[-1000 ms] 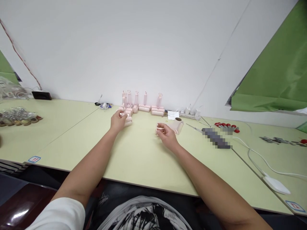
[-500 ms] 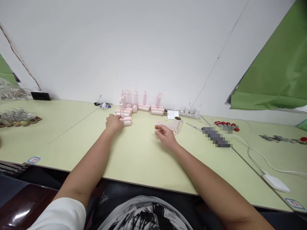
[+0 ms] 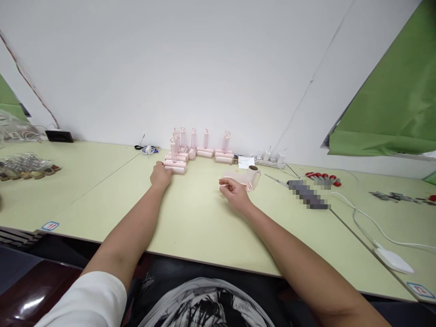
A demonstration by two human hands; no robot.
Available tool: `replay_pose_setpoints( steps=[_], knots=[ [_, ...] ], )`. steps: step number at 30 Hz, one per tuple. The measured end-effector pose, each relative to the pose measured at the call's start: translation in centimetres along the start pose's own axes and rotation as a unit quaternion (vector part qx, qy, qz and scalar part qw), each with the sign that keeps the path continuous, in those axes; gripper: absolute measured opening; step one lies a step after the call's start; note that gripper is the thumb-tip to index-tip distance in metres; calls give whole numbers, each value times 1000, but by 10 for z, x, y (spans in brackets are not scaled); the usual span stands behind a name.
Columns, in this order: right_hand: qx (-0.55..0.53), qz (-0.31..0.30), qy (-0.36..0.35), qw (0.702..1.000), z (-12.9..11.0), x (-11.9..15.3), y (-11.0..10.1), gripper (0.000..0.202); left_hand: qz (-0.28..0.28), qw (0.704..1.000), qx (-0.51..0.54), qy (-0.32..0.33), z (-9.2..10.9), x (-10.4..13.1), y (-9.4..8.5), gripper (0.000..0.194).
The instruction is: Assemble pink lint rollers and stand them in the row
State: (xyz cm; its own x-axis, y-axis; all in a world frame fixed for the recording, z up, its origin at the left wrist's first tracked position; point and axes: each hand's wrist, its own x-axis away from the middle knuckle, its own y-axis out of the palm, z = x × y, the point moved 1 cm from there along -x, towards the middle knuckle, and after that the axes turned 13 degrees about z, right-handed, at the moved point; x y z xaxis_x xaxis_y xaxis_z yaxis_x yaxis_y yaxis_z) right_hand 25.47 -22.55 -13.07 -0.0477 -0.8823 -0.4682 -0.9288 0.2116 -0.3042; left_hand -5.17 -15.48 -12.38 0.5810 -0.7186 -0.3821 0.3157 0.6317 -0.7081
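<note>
A pink lint roller (image 3: 175, 168), its see-through handle standing upright, is at the front of a group of similar rollers. My left hand (image 3: 161, 175) is closed at the left end of its base. To the right, my right hand (image 3: 235, 192) is held over the table with fingers curled and thumb and fingertips together. Whatever lies between those fingertips is too small to make out. Just beyond that hand lie a pale sticky roll with a brown core (image 3: 253, 168) and a clear pink piece (image 3: 256, 180), partly hidden by the hand.
More pink lint rollers (image 3: 205, 152) stand along the wall. A power strip (image 3: 272, 162) and white paper (image 3: 245, 162) are right of them. Further right are a blurred dark object (image 3: 306, 194), red-ended tools (image 3: 323, 177) and a white cable (image 3: 374, 227). Bagged items (image 3: 27, 167) lie far left.
The front lint roller has moved back a little against the one behind it, with my left hand at its end. My right hand has hardly moved.
</note>
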Motion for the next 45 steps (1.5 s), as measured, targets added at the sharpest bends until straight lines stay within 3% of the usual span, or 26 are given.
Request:
replay_pose_setpoints(
  steps=[6,10,14,21,25,27,31,35,39,42,45],
  knots=[
    [-9,-9,14,1000,-1,1,0,33,9,1000,-6,21,3,1,0,36],
    [-12,-24,13,1000,1,2,2,34,-23,996,12,89,13,12,6,28],
    [-9,-40,13,999,3,2,3,33,-46,989,38,133,21,22,12,48],
    [4,-52,-2,999,4,2,5,33,62,996,24,63,8,8,3,66],
    [11,-60,-11,998,5,3,6,31,-9,997,17,79,1,2,4,71],
    [14,-60,-13,998,5,3,6,30,-16,996,-3,83,2,2,5,65],
    [17,-63,-15,998,4,3,7,31,19,991,-49,123,8,2,3,35],
    [16,-65,-13,998,3,3,7,31,-10,989,-24,145,12,2,1,35],
    [18,-72,-7,997,1,4,8,31,-26,986,-30,164,25,10,1,37],
    [23,-77,-1,997,-1,5,8,31,-65,981,-64,170,44,21,4,41],
    [16,-78,1,997,-2,5,8,30,-68,977,-91,179,63,26,10,43]
  ],
)
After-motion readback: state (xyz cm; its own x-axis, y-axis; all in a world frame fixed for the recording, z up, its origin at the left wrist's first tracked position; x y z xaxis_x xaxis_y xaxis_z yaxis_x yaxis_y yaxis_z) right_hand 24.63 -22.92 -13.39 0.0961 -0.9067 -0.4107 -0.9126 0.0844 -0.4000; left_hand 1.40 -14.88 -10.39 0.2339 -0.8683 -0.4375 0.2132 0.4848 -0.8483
